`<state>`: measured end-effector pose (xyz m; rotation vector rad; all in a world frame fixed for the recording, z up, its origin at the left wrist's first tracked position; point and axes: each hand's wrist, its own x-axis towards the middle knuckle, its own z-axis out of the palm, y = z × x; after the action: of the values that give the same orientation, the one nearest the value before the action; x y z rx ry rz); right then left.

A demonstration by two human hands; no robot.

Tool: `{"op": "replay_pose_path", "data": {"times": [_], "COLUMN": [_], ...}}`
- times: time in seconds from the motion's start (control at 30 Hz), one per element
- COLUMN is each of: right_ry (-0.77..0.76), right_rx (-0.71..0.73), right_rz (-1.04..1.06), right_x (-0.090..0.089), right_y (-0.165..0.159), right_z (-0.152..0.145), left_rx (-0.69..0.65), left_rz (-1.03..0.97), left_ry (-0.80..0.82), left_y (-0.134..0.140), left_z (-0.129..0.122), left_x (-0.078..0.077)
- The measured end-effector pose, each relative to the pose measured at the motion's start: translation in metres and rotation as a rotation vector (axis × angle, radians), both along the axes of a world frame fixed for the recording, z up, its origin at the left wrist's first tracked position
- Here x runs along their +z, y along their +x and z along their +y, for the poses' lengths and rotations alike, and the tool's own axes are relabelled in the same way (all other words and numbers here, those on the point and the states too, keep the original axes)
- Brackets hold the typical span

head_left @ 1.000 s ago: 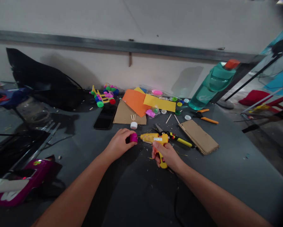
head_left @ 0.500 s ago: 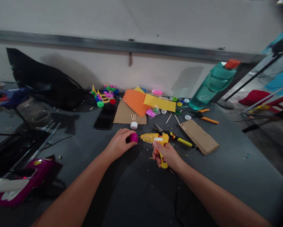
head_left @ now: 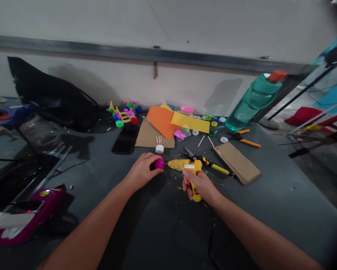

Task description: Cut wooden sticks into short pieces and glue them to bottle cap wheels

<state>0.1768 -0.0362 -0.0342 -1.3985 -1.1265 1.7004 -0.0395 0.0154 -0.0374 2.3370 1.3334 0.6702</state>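
Note:
Between thumb and fingers, my left hand (head_left: pixel 143 169) pinches a magenta bottle cap (head_left: pixel 159 164) near the middle of the dark table. My right hand (head_left: pixel 198 183) is wrapped round the handle of a yellow glue gun (head_left: pixel 181 164), its nozzle pointing left at the cap. The nozzle tip is close to the cap's side; whether they touch I cannot tell. Just behind the cap stands a white bottle cap (head_left: pixel 159 149), with several short wooden sticks (head_left: pixel 158 140) beside it on a cardboard piece (head_left: pixel 142 135). Scissors with yellow-black handles (head_left: pixel 216 167) lie behind the glue gun.
A phone (head_left: pixel 125 139) and a colourful toy car (head_left: pixel 122 115) sit at back left. Orange paper (head_left: pixel 161 120) and yellow paper (head_left: pixel 191 122) lie centrally. At right are folded cardboard (head_left: pixel 237 162), orange-handled pliers (head_left: pixel 247 138) and a teal bottle (head_left: pixel 251 103). A magenta device (head_left: pixel 36 213) stands left.
The glue gun in my right hand has shifted very slightly right, drawing its nozzle a little back from the cap. My left hand and the magenta cap stay in place.

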Motion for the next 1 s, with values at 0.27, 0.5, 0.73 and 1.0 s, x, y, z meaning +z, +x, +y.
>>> {"op": "replay_pose_path", "data": {"times": [0.27, 0.5, 0.73, 1.0], "right_ry": [0.011, -0.063, -0.125, -0.222], "right_rx": [0.034, 0.014, -0.028, -0.061], "right_rz": [-0.028, 0.050, 0.104, 0.221], "right_x": [0.002, 0.003, 0.013, 0.015], "right_y": [0.001, 0.003, 0.002, 0.004], "right_z": [-0.001, 0.002, 0.000, -0.002], "left_rx": [-0.007, 0.003, -0.006, 0.001], "left_rz": [0.004, -0.010, -0.004, -0.022], "left_ry": [-0.001, 0.009, 0.024, 0.052], "left_y": [0.000, 0.000, 0.000, 0.003], "left_z": [0.000, 0.000, -0.001, -0.002], "left_x": [0.000, -0.002, 0.000, -0.001]}}
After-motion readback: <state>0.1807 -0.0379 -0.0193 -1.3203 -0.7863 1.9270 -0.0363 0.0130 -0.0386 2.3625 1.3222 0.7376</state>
